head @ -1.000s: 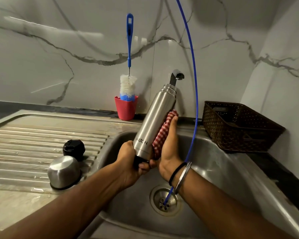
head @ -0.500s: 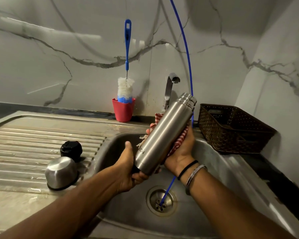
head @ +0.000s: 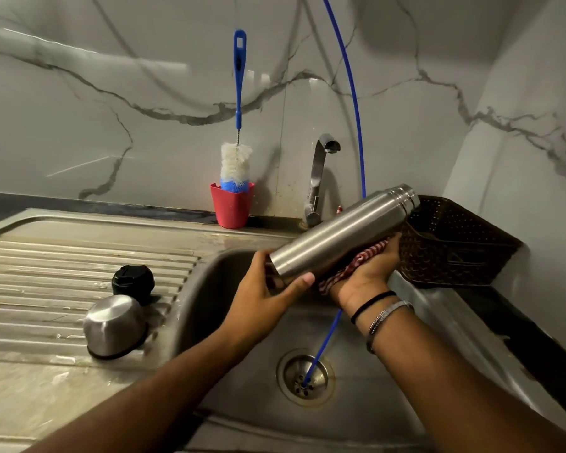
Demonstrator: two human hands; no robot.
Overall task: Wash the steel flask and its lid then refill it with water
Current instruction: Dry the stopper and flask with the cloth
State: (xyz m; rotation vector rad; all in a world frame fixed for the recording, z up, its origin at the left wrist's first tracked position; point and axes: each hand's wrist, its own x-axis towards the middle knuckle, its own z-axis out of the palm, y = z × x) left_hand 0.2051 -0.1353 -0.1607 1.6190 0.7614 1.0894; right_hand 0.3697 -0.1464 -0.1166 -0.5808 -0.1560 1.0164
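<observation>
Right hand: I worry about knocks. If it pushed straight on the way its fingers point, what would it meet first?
Probably the brown basket: the right hand, holding the cloth under the flask, points up-right toward it. Depth is unclear.

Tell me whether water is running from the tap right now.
No, the tap spout shows no stream, and the flask is held off to its side over the sink.

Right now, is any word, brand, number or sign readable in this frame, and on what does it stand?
None can be read.
Steel flask: the side that shows is plain, no print in view.
Black lid: raised shapes on top, too small and dark to read.
Steel cup, red holder, brush handle, brown basket: no lettering visible.
</observation>
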